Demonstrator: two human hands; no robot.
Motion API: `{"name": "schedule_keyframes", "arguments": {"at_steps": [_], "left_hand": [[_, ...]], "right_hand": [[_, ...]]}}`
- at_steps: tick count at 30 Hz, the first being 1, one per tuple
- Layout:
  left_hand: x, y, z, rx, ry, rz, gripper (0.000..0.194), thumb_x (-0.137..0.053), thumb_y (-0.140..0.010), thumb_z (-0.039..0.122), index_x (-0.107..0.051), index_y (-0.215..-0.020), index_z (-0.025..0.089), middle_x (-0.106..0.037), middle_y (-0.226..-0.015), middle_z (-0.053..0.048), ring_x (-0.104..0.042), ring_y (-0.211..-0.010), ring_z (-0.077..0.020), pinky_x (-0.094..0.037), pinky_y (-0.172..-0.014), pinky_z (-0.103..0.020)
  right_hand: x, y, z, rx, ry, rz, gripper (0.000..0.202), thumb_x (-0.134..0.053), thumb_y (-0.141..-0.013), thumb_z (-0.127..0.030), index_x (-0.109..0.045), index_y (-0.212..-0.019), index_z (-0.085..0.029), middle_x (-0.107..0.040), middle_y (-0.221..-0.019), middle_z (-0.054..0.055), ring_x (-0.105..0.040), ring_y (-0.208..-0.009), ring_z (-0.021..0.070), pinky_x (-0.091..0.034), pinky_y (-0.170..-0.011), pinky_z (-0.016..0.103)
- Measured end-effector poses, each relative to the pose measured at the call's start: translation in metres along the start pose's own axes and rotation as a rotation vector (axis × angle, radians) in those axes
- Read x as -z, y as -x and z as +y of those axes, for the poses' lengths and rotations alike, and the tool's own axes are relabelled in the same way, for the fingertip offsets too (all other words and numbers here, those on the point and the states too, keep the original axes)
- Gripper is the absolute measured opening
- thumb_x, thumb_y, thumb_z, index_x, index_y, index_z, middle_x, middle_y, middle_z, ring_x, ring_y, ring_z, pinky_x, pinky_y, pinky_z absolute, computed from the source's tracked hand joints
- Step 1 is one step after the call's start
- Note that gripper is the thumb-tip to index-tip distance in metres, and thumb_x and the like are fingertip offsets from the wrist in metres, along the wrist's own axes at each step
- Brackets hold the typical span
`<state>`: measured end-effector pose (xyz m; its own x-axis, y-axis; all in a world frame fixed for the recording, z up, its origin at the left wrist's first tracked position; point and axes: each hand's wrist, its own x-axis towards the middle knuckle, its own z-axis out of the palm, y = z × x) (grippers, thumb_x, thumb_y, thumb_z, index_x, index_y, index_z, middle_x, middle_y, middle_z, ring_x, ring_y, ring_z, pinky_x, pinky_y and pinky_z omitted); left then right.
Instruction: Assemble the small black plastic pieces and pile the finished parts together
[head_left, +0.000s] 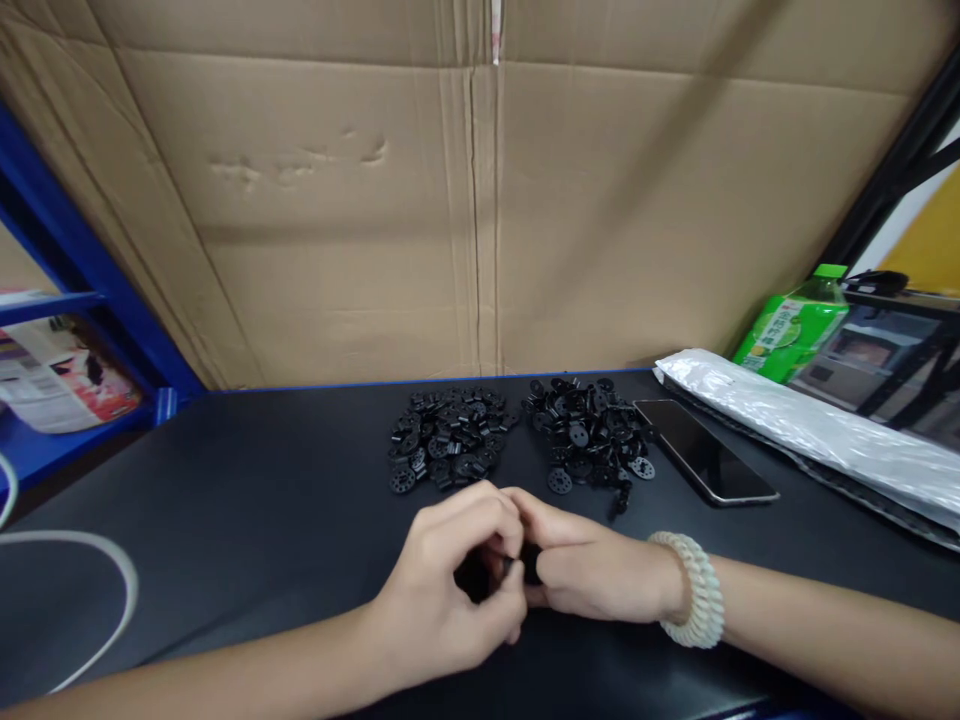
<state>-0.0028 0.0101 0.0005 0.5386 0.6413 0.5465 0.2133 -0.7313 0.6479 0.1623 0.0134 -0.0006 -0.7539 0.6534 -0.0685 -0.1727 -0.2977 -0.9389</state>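
Observation:
My left hand (457,570) and my right hand (592,565) meet over the near middle of the black table (285,540). A small black part (510,565) shows between my left thumb and fingertips, mostly covered by them. The fingers of my right hand are curled against the left ones, and what they hold is hidden. Beyond my hands lies a left pile of small black plastic parts (450,435), many of them round discs with holes. To its right is a second pile of similar black parts (581,430), with several pieces straggling off its near edge.
A phone (705,455) lies right of the piles, beside a silvery plastic-wrapped package (810,430). A green-labelled bottle (795,325) stands behind that. Cardboard (337,220) walls the back. At left are a blue shelf frame (90,260) and a white cable (124,570).

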Motion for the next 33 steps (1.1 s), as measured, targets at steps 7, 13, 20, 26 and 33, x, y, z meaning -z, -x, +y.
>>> {"name": "schedule_keyframes", "arguments": {"at_steps": [7, 13, 20, 26, 33], "left_hand": [[0.009, 0.008, 0.001, -0.038, -0.003, 0.024, 0.017, -0.056, -0.075, 0.003, -0.052, -0.083, 0.018, -0.055, -0.081, -0.003, -0.057, -0.073, -0.0144, -0.049, -0.063, -0.024], [0.016, 0.004, -0.001, -0.03, -0.079, 0.035, 0.017, -0.048, -0.085, 0.003, -0.057, -0.084, 0.018, -0.051, -0.086, -0.003, -0.055, -0.079, -0.0138, -0.047, -0.071, -0.025], [0.013, 0.003, -0.006, -0.01, -0.125, -0.004, 0.024, -0.046, -0.085, 0.002, -0.055, -0.099, 0.02, -0.054, -0.09, -0.003, -0.055, -0.079, -0.0137, -0.048, -0.068, -0.023], [0.011, 0.008, -0.003, -0.087, -0.198, -0.172, 0.028, -0.047, -0.084, 0.003, -0.053, -0.105, 0.02, -0.06, -0.088, -0.004, -0.058, -0.078, -0.0157, -0.049, -0.071, -0.026], [0.01, 0.011, 0.005, -0.096, -0.498, -0.274, 0.035, -0.051, -0.081, 0.011, -0.056, -0.114, 0.019, -0.061, -0.114, -0.009, -0.053, -0.113, -0.0265, -0.046, -0.099, -0.042]], "right_hand": [[0.004, 0.001, -0.004, 0.024, -0.192, 0.004, 0.049, -0.046, -0.057, 0.002, -0.052, -0.102, -0.018, -0.054, -0.094, 0.001, -0.059, -0.086, 0.0133, -0.052, -0.077, 0.031], [0.011, 0.015, -0.026, 0.102, 0.116, 0.069, 0.039, -0.048, -0.068, -0.002, -0.055, -0.103, -0.018, -0.057, -0.102, 0.003, -0.062, -0.088, 0.0144, -0.052, -0.084, 0.039], [0.034, 0.029, -0.059, 0.504, 1.409, 0.436, 0.037, -0.049, -0.069, -0.003, -0.059, -0.101, -0.019, -0.062, -0.1, 0.007, -0.056, -0.095, 0.0205, -0.045, -0.088, 0.038], [0.062, 0.036, -0.072, 0.532, 1.62, 0.752, 0.039, -0.051, -0.067, -0.004, -0.061, -0.101, -0.019, -0.061, -0.113, 0.009, -0.051, -0.11, 0.0259, -0.038, -0.098, 0.044], [0.029, 0.029, -0.051, 0.486, 1.401, 0.647, 0.024, -0.042, -0.091, -0.016, -0.06, -0.074, -0.019, -0.063, -0.08, 0.004, -0.056, -0.081, 0.0178, -0.042, -0.078, 0.033]]}}
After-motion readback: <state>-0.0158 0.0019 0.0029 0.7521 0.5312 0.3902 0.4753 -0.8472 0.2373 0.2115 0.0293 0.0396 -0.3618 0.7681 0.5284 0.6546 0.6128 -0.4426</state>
